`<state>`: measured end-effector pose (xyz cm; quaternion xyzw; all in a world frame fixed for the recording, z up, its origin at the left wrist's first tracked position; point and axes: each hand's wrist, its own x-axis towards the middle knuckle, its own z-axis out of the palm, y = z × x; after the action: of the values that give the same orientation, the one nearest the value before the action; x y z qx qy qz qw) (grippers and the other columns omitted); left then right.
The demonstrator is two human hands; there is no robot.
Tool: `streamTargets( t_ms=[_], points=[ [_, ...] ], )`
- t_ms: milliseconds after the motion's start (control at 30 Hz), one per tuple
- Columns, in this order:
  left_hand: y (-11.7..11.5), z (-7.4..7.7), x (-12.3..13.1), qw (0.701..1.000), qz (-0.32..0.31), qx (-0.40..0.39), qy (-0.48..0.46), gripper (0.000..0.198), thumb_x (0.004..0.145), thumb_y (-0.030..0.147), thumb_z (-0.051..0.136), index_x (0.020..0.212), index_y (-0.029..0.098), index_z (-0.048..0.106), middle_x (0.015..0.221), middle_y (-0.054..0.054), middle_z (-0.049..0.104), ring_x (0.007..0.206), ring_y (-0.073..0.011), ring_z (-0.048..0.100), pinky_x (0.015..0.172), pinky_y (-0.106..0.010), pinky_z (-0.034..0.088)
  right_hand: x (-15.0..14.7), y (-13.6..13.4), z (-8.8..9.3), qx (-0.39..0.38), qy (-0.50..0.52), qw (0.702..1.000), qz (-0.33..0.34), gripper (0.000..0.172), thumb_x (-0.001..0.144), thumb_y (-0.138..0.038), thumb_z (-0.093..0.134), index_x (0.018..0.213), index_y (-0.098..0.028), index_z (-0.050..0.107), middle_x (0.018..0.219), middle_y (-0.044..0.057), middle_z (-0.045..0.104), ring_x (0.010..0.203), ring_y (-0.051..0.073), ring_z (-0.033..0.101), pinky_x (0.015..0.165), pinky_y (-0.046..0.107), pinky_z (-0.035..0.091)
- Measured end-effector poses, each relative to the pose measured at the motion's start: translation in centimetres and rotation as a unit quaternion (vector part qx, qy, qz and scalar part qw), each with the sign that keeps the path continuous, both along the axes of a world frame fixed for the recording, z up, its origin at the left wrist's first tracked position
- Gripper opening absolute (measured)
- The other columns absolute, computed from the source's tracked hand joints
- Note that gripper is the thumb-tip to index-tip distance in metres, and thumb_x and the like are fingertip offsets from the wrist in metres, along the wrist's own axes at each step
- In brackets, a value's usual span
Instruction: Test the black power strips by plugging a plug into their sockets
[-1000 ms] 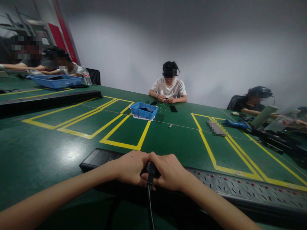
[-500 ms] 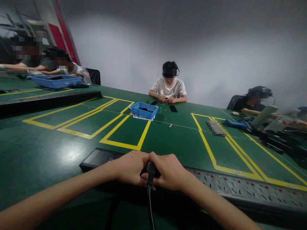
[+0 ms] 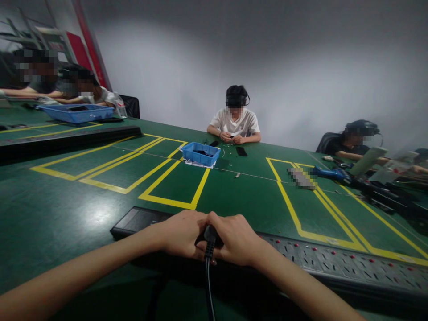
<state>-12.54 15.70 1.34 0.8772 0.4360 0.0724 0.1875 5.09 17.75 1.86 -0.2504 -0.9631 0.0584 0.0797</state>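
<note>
A black power plug sits between my two hands, its cable hanging down toward me over the table edge. My right hand is closed on the plug, with the thumb along its top. From the other side my left hand is closed around it too; most of its fingers are hidden. Both hands rest over a long black power strip on the near edge of the green table. To the right, the strip shows rows of sockets with red switches; its plain end sticks out left of my left hand.
Yellow tape frames mark the tabletop. Beyond lies a blue basket with dark items, and a phone-like black slab. A person works opposite; others sit left and right. Another strip lies at left.
</note>
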Motion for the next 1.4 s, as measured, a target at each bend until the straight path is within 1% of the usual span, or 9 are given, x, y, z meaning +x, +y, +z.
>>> streamTargets(
  t_ms=[533,733,800,867,967,1033,1100,1233,1400],
  points=[
    [0.1,-0.3,0.0,1.000,-0.011,-0.008,-0.011,0.049,0.065,0.058,0.059,0.095,0.020,0.055,0.093,-0.006,0.061,0.084,-0.0252,0.058,0.074,-0.031,0.041,0.0,0.0,0.0,-0.001,-0.003,1.000,0.001,0.031,0.083,-0.049,0.043,0.094,-0.019,0.042,0.080,0.003,0.063,0.066,0.017,0.057,0.051,0.024,0.025],
    [0.2,-0.3,-0.5,0.999,-0.018,-0.035,-0.034,0.050,0.067,0.051,0.061,0.103,0.018,0.052,0.100,-0.007,0.058,0.089,-0.0271,0.055,0.077,-0.033,0.040,0.0,0.0,0.1,-0.002,-0.006,1.000,0.004,0.030,0.083,-0.047,0.043,0.097,-0.020,0.043,0.082,0.003,0.063,0.068,0.018,0.058,0.053,0.024,0.026],
    [0.6,-0.1,-1.0,0.997,-0.037,-0.057,-0.048,0.050,0.067,0.045,0.063,0.106,0.018,0.050,0.103,-0.007,0.057,0.090,-0.0264,0.054,0.078,-0.033,0.039,0.0,0.0,0.1,-0.002,-0.003,1.000,0.009,0.031,0.084,-0.046,0.043,0.101,-0.020,0.042,0.083,0.003,0.063,0.069,0.018,0.058,0.054,0.025,0.027],
    [1.2,0.3,-1.6,0.990,-0.073,-0.095,-0.068,0.052,0.066,0.040,0.066,0.110,0.019,0.049,0.106,-0.005,0.056,0.093,-0.0244,0.053,0.080,-0.031,0.039,0.0,0.0,0.1,0.002,0.000,1.000,0.012,0.032,0.084,-0.045,0.042,0.104,-0.020,0.041,0.083,0.002,0.063,0.069,0.018,0.058,0.054,0.025,0.027],
    [2.3,0.7,-2.7,0.971,-0.133,-0.167,-0.108,0.054,0.069,0.035,0.065,0.117,0.020,0.046,0.116,-0.002,0.054,0.103,-0.0207,0.050,0.088,-0.026,0.037,0.0,0.0,0.1,0.003,0.002,1.000,0.016,0.032,0.085,-0.045,0.041,0.105,-0.020,0.041,0.082,0.002,0.062,0.069,0.018,0.058,0.053,0.025,0.026],
    [2.9,0.6,-3.2,0.957,-0.155,-0.206,-0.134,0.053,0.073,0.033,0.063,0.120,0.019,0.044,0.120,-0.002,0.052,0.109,-0.0196,0.047,0.093,-0.026,0.034,-0.1,0.0,0.1,-0.001,-0.001,1.000,0.017,0.033,0.084,-0.046,0.041,0.105,-0.020,0.041,0.083,0.002,0.062,0.071,0.018,0.058,0.054,0.025,0.026],
    [3.3,0.4,-3.4,0.946,-0.160,-0.235,-0.154,0.051,0.074,0.031,0.061,0.120,0.018,0.045,0.120,-0.003,0.052,0.110,-0.0196,0.047,0.094,-0.027,0.033,-0.1,-0.1,0.2,-0.006,-0.008,1.000,0.015,0.033,0.084,-0.046,0.042,0.104,-0.019,0.042,0.083,0.003,0.062,0.072,0.018,0.058,0.055,0.025,0.026],
    [3.8,-0.1,-3.9,0.933,-0.155,-0.276,-0.173,0.046,0.075,0.028,0.062,0.118,0.022,0.048,0.116,0.000,0.056,0.108,-0.0197,0.049,0.093,-0.028,0.035,-0.2,-0.3,0.4,-0.009,-0.015,1.000,0.008,0.029,0.084,-0.044,0.043,0.099,-0.019,0.043,0.083,0.003,0.062,0.071,0.017,0.057,0.055,0.024,0.027],
    [4.3,-0.2,-5.4,0.927,-0.137,-0.313,-0.152,0.044,0.075,0.031,0.063,0.117,0.024,0.052,0.110,0.002,0.059,0.100,-0.0202,0.053,0.088,-0.029,0.038,-0.2,-0.4,0.5,0.001,-0.018,1.000,0.000,0.028,0.083,-0.044,0.044,0.095,-0.019,0.042,0.079,0.002,0.061,0.067,0.017,0.056,0.054,0.023,0.025]
  ],
)
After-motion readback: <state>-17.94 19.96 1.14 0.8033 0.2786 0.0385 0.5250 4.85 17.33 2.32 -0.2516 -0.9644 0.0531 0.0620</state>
